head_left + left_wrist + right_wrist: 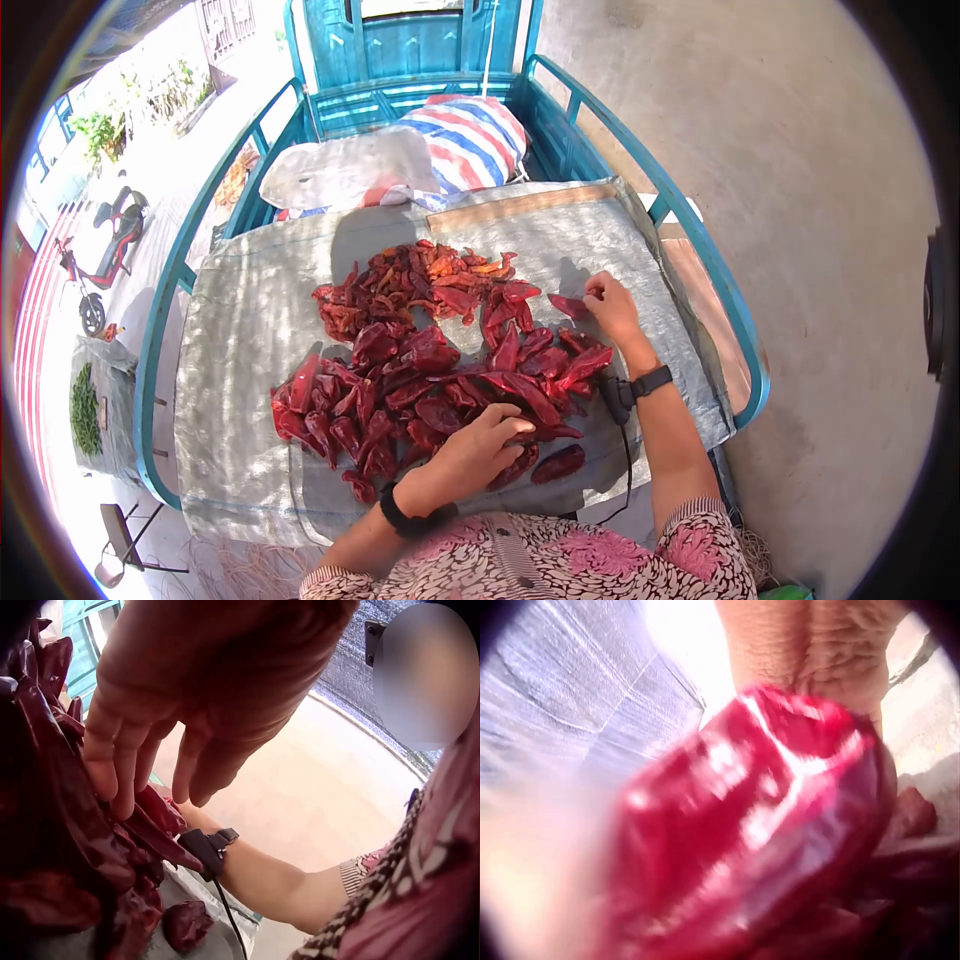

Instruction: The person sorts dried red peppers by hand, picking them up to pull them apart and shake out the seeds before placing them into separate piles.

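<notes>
A heap of dried red peppers (pixel 400 385) lies on the grey woven sheet (pixel 240 330). My right hand (pixel 614 308) pinches one dried red pepper (pixel 568 305) at the heap's far right side. In the right wrist view a large glossy pepper (pixel 727 817) fills the middle and covers most of that hand. My left hand (pixel 478 448) is over the near edge of the heap, its back upward. Seen from the left wrist, its fingers (pixel 124 765) hang loosely with the tips right at the peppers (pixel 154 836).
Smaller, more orange dried peppers (pixel 420 275) form a pile beyond the red ones. Blue-green rails (pixel 640 150) flank the cart bed. A striped sack (pixel 470 140) stands at its far end. One loose pepper (pixel 558 464) lies near the person's body.
</notes>
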A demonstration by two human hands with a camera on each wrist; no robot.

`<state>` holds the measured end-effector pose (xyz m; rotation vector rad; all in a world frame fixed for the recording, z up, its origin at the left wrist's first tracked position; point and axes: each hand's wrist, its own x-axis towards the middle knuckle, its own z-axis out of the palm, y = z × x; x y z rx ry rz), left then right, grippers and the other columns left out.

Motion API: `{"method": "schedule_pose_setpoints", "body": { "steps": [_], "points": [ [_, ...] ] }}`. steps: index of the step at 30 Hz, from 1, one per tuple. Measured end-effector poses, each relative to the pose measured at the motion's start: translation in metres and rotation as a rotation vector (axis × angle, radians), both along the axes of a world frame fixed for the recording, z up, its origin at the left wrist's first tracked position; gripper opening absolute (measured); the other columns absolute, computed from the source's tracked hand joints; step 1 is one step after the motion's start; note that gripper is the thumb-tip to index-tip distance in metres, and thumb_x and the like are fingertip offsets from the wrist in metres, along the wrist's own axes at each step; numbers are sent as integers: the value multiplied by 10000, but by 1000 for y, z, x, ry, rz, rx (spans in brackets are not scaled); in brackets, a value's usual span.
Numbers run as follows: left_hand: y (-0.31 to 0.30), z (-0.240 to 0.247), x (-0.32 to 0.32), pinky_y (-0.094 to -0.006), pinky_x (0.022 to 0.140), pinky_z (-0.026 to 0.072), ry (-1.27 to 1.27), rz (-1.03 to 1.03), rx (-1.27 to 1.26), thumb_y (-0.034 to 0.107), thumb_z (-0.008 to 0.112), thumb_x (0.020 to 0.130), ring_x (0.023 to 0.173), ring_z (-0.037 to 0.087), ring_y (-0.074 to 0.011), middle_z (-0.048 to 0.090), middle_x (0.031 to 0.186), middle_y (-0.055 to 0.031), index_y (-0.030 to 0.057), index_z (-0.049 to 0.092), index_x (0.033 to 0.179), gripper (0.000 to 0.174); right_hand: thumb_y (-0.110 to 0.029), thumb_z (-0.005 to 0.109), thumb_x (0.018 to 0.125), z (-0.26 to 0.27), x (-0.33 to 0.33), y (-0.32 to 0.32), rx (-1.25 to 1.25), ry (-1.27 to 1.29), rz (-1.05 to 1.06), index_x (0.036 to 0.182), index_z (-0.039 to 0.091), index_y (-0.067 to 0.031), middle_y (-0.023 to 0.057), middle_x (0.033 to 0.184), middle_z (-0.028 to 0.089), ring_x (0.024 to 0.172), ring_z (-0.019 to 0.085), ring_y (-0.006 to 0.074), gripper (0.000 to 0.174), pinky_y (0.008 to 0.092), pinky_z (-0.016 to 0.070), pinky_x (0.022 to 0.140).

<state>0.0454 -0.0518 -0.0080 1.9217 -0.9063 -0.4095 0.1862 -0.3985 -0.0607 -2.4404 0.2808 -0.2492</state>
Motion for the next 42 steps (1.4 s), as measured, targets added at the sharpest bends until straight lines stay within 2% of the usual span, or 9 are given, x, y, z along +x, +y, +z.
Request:
{"method": "schedule_pose_setpoints", "body": {
  "steps": [4, 8, 13, 19, 22, 26, 31, 35, 42],
  "points": [
    [-1, 6, 6, -362, 910, 539, 56, 0, -48, 90, 661, 956, 1103, 636, -277, 542, 1341, -134, 66, 618, 1297, 345, -287, 697, 867, 61, -39, 14, -109, 53, -40, 1005, 682, -89, 95, 895, 718, 883, 700, 288, 242, 412, 522, 790],
    [-3, 9, 11, -341, 878, 550, 161, -6, -97, 67, 651, 961, 1029, 671, -219, 569, 1302, -123, 50, 625, 1287, 327, -357, 710, 879, 74, -53, 12, -258, 130, 11, 964, 710, -82, 149, 1042, 693, 1020, 663, 328, 288, 432, 501, 864],
    [-5, 16, 11, -335, 866, 547, 206, -33, -101, 76, 647, 968, 1006, 688, -213, 601, 1259, -128, 53, 626, 1287, 320, -316, 743, 844, 20, -21, 10, -117, 139, 264, 1119, 669, -111, 158, 1120, 671, 1085, 635, 337, 351, 445, 492, 912],
    [10, 13, 9, -332, 849, 548, 259, -16, -117, 88, 638, 977, 1001, 690, -192, 632, 1209, -114, 62, 628, 1282, 307, -234, 707, 843, 38, -11, 23, -255, 208, 140, 1039, 701, -100, 135, 1001, 703, 1014, 662, 373, 237, 466, 513, 887],
    [15, 14, 10, -331, 847, 548, 247, 12, -127, 88, 640, 973, 992, 690, -195, 631, 1198, -109, 62, 627, 1279, 307, -183, 668, 857, 66, -10, 26, -624, 151, 14, 1004, 716, -112, 116, 949, 715, 989, 671, 384, 170, 485, 519, 870],
    [9, 11, 9, -333, 839, 546, 248, 19, -129, 85, 643, 969, 976, 689, -199, 628, 1156, -106, 65, 626, 1280, 312, -153, 676, 826, 91, -12, 55, -579, 86, 246, 1122, 692, -133, 128, 1155, 673, 1130, 629, 344, 298, 469, 508, 916],
    [2, 9, 4, -362, 813, 540, 208, -8, -154, 82, 636, 950, 921, 677, -243, 602, 1070, -135, 59, 626, 1259, 310, -97, 632, 869, 39, 16, 97, -419, -50, 557, 1256, 619, -127, 146, 1300, 616, 1194, 606, 356, 388, 480, 510, 956],
    [8, 11, 2, -371, 830, 543, 200, -6, -115, 93, 639, 949, 949, 677, -269, 610, 1106, -140, 59, 627, 1247, 300, -134, 665, 859, 32, 26, 106, -411, 92, 529, 1233, 613, -135, 142, 1242, 651, 1161, 625, 358, 377, 484, 512, 924],
    [13, 8, 4, -360, 830, 548, 187, 33, -75, 99, 655, 957, 948, 681, -240, 618, 1118, -125, 66, 645, 1244, 289, -252, 724, 842, 119, 2, 87, -679, 396, 283, 1195, 642, -141, 120, 1163, 693, 1149, 639, 336, 379, 463, 512, 930]
  ]
}}
